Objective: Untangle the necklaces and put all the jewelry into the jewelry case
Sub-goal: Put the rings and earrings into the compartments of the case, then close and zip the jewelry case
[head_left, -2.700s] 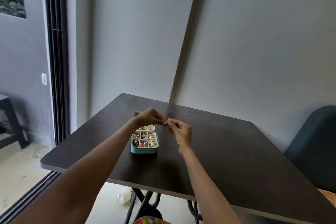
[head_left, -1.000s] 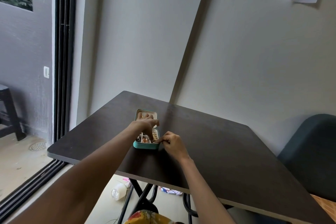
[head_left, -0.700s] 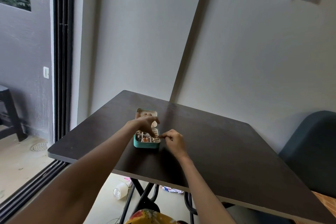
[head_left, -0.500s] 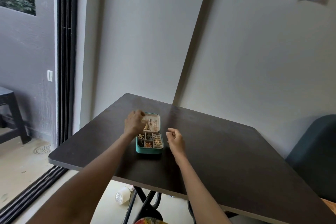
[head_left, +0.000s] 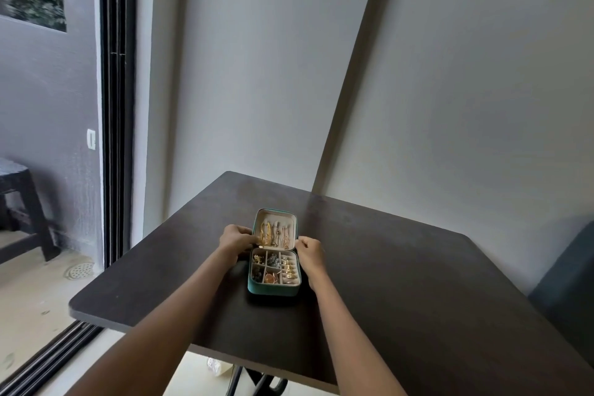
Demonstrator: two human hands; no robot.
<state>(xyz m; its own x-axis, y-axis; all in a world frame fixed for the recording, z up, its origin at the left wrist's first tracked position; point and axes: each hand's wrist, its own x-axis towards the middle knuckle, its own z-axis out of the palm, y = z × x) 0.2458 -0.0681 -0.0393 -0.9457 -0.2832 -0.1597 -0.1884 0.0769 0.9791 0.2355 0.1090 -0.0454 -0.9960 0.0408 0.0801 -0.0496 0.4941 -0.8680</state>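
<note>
A small teal jewelry case lies open in the middle of the dark table. Its raised lid holds gold necklaces hanging in a row. The lower tray is split into compartments with rings, beads and earrings. My left hand grips the left edge of the lid near the hinge. My right hand holds the right edge of the lid, fingers curled against it.
The table stands in a corner against pale walls. A dark upholstered chair sits at the right. A sliding door track and a dark stool are at the left. A plastic bottle lies on the floor under the table.
Both hands held a small piece above the case, lowered it into the tray, then moved apart. They now hold the lid at both sides, and the lid's inside is fully visible.
</note>
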